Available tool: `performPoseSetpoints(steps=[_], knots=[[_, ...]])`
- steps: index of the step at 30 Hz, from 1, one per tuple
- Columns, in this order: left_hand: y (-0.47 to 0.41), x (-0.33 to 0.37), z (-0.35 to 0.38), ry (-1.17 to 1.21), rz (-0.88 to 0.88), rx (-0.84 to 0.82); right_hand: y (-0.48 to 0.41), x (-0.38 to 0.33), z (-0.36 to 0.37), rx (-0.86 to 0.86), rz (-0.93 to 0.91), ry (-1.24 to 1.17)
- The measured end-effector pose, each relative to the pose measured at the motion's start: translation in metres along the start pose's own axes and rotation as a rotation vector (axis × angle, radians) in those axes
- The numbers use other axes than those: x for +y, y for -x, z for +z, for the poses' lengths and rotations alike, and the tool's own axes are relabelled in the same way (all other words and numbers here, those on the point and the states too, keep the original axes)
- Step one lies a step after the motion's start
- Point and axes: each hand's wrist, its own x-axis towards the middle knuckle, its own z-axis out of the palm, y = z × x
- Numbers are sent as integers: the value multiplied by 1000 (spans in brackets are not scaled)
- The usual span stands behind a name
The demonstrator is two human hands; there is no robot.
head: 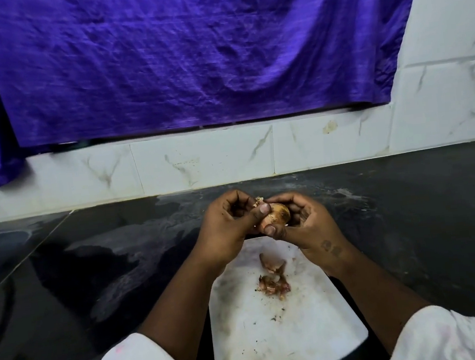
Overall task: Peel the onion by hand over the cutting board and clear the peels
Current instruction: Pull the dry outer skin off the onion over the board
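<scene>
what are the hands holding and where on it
Both hands hold the onion: left hand and right hand grip its opposite sides, thumbs on its near face.

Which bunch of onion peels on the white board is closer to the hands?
The upper peel piece, lying just below the hands holding the onion. The crumpled peel pile sits lower, nearer the person.

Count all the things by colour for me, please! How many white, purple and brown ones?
White: 1, the cutting board
Purple: 1, the hanging cloth
Brown: 2, the onion held in both hands, left hand and right hand, and the heap of peels on the board
Total: 4
</scene>
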Motion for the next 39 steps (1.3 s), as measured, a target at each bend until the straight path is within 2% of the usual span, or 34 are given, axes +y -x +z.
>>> performPoseSetpoints(steps=[8,11,16,25,29,34,36,39], knots=[[0,-4,0,-125,26,-51,2,-3,0,30,12,-5],[1,-2,3,-107,2,-17,2,-4,-3,69,5,1],[0,-7,-1,-130,-67,15,3,-1,0,57,-30,147],[-1,-7,0,-51,-48,6,4,1,-1,52,-99,348],[-3,-11,0,-161,-30,27,7,-4,0,83,-145,477],[-1,-11,4,-432,-13,74,9,-8,2,121,-171,561],[-1,-11,4,-511,17,86,9,-6,3,110,-150,541],[-1,-9,3,-479,24,85,7,-4,3,93,-103,404]])
